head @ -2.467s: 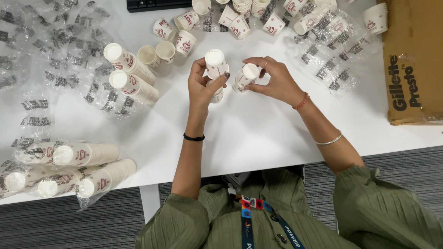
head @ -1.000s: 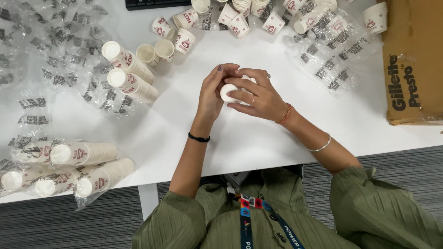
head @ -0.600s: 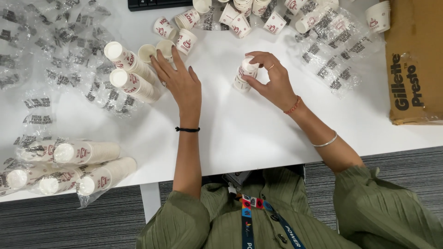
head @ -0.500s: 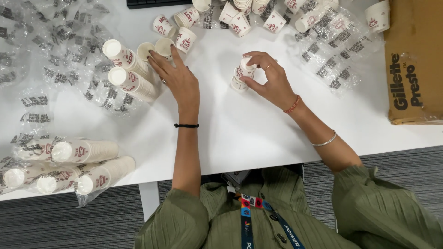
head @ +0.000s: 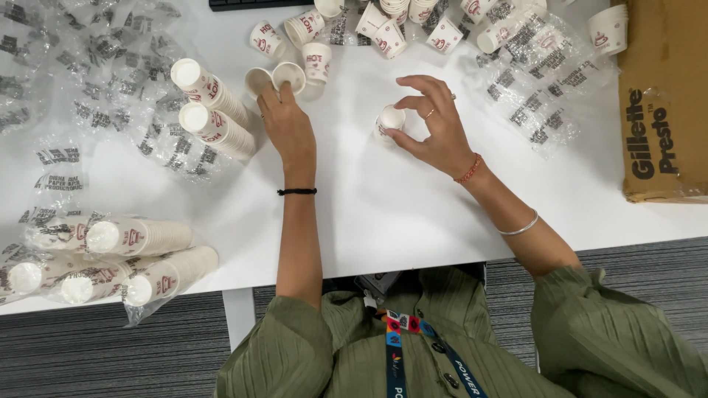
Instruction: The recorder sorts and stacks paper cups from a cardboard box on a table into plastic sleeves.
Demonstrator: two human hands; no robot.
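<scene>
White paper cups lay scattered over the white table (head: 369,214). The right hand (head: 435,129) held a small paper cup (head: 389,121) on the tabletop, thumb and fingers curled round it. The left hand (head: 287,129) lay reached out flat, fingers narrow, its fingertips touching 2 open cups (head: 274,77) lying side by side. Just left of that hand lay 2 stacks of cups (head: 214,110) on clear plastic wrappers (head: 96,81). More wrapped stacks (head: 110,258) sat at the table's near left corner. Loose cups (head: 383,29) crowded the far edge, and a brown cardboard box (head: 664,96) stood at the right.
</scene>
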